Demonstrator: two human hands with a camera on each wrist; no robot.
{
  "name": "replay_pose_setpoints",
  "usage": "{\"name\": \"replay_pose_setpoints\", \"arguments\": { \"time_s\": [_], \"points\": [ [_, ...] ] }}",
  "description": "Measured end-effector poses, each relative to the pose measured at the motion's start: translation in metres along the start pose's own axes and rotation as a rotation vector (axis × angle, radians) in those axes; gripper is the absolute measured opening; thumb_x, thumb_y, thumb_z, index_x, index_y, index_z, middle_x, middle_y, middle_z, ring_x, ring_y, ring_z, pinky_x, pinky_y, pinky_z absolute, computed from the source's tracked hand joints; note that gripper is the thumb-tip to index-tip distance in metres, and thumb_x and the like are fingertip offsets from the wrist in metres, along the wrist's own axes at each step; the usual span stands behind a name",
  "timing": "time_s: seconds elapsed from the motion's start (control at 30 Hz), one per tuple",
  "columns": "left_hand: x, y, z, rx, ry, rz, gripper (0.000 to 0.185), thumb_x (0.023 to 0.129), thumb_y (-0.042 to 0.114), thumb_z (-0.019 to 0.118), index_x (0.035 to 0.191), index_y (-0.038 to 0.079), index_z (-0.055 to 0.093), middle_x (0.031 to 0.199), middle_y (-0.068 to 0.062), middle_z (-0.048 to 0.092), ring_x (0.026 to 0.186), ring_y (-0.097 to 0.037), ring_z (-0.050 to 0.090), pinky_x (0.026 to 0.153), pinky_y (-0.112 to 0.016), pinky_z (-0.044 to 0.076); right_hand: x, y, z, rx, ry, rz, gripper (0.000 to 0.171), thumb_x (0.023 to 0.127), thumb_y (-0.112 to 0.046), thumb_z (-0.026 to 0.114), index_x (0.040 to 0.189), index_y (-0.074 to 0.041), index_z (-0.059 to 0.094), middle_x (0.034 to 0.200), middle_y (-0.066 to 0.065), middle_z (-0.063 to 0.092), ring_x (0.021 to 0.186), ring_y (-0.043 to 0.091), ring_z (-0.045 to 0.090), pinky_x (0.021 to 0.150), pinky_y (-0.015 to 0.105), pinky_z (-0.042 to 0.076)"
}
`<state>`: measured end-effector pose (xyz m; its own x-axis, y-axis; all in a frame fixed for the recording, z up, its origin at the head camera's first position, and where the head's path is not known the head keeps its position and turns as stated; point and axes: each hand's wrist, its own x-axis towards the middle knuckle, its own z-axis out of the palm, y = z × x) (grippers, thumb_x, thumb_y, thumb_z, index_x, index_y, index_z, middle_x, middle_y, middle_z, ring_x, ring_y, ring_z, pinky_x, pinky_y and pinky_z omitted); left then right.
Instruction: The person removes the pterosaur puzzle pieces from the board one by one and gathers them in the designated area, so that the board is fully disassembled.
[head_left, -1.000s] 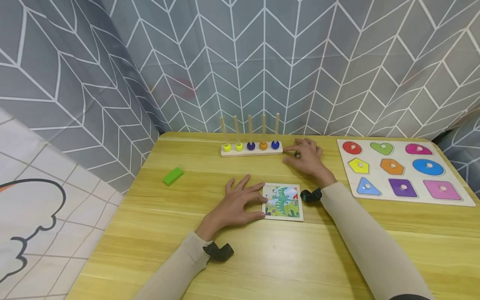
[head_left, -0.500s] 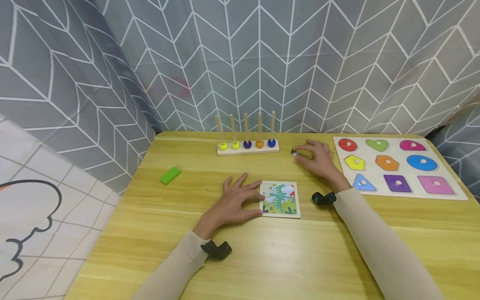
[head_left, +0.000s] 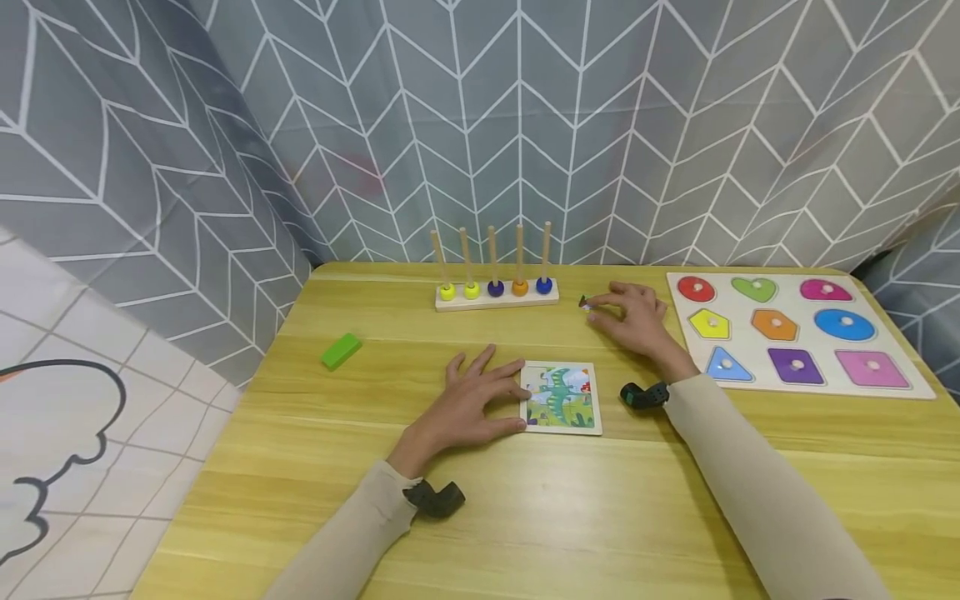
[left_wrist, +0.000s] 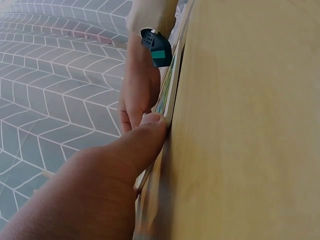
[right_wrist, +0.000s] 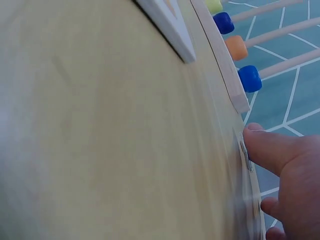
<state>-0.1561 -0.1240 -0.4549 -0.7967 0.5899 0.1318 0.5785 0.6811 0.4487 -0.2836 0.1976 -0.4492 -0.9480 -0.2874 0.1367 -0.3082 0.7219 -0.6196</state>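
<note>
The left hand [head_left: 468, 400] lies flat on the desk [head_left: 525, 517], fingers straight and spread, its thumb and fingertips pressed against the left edge of the dinosaur puzzle [head_left: 561, 398]. In the left wrist view the thumb [left_wrist: 145, 135] butts right up to the board's thin edge, which looks like a way of keeping the puzzle from sliding. This grip is open and clasps nothing.

The right hand [head_left: 637, 321] sits farther back, between the bead rack [head_left: 495, 287] and the shape board [head_left: 795, 337]. Its fingers are curled, and its fingertips pinch a small piece [head_left: 587, 303] just above the desk. In the right wrist view a fingertip [right_wrist: 262, 145] presses on the thin flat piece [right_wrist: 245, 152]. The grip is narrow, likely because the piece is so thin.

The piece is small and dark-edged; its picture side cannot be made out. The puzzle is a square board with a pale frame, showing a green dinosaur on a bright landscape, lying flat near the desk's middle. A green block [head_left: 341, 351] lies well apart to the left.
</note>
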Motion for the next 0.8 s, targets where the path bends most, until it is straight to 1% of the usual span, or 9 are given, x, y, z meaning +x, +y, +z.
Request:
{"name": "replay_pose_setpoints", "arguments": {
  "time_s": [0.1,0.27,0.43,0.57,0.8],
  "points": [
    [0.0,0.001,0.001,0.002,-0.001,0.008,0.039,0.091,0.056,0.068,0.125,0.036,0.069,0.164,0.007,0.039,0.158,-0.038,0.016,0.12,-0.069,0.002,-0.001,0.001,0.0,0.023,0.013,0.007,0.035,0.099,-0.028,0.066,0.128,-0.011,0.07,0.162,0.027,0.032,0.146,0.052,0.012,0.101,0.064,0.01],
    [0.002,0.001,-0.001,0.008,0.001,0.013,0.039,0.092,0.057,0.067,0.125,0.035,0.069,0.164,0.007,0.039,0.158,-0.038,0.015,0.12,-0.068,0.001,-0.004,0.002,-0.001,0.112,0.059,0.005,0.035,0.099,-0.026,0.067,0.13,-0.009,0.068,0.161,0.026,0.034,0.147,0.051,0.015,0.104,0.063,0.01],
    [0.002,0.0,-0.002,0.002,-0.006,0.005,0.04,0.091,0.056,0.068,0.125,0.035,0.069,0.164,0.007,0.038,0.159,-0.038,0.014,0.121,-0.068,0.001,-0.012,0.002,-0.001,0.17,0.081,-0.036,0.034,0.098,-0.021,0.068,0.128,-0.006,0.069,0.158,0.028,0.039,0.148,0.051,0.019,0.109,0.069,0.008],
    [0.002,-0.001,-0.002,0.002,-0.011,0.002,0.04,0.092,0.056,0.067,0.125,0.036,0.069,0.164,0.008,0.038,0.159,-0.037,0.014,0.121,-0.068,0.002,-0.024,-0.003,0.002,0.207,0.081,-0.083,0.031,0.096,-0.016,0.07,0.126,-0.006,0.07,0.154,0.028,0.045,0.148,0.051,0.023,0.112,0.074,0.006],
    [0.002,-0.001,-0.002,0.003,-0.015,0.002,0.04,0.092,0.057,0.067,0.126,0.036,0.068,0.164,0.008,0.038,0.159,-0.037,0.014,0.121,-0.068,0.002,-0.046,-0.015,0.009,0.278,0.077,-0.124,0.026,0.095,-0.009,0.071,0.121,-0.005,0.073,0.147,0.025,0.053,0.141,0.044,0.033,0.111,0.065,0.018]
  ]
}}
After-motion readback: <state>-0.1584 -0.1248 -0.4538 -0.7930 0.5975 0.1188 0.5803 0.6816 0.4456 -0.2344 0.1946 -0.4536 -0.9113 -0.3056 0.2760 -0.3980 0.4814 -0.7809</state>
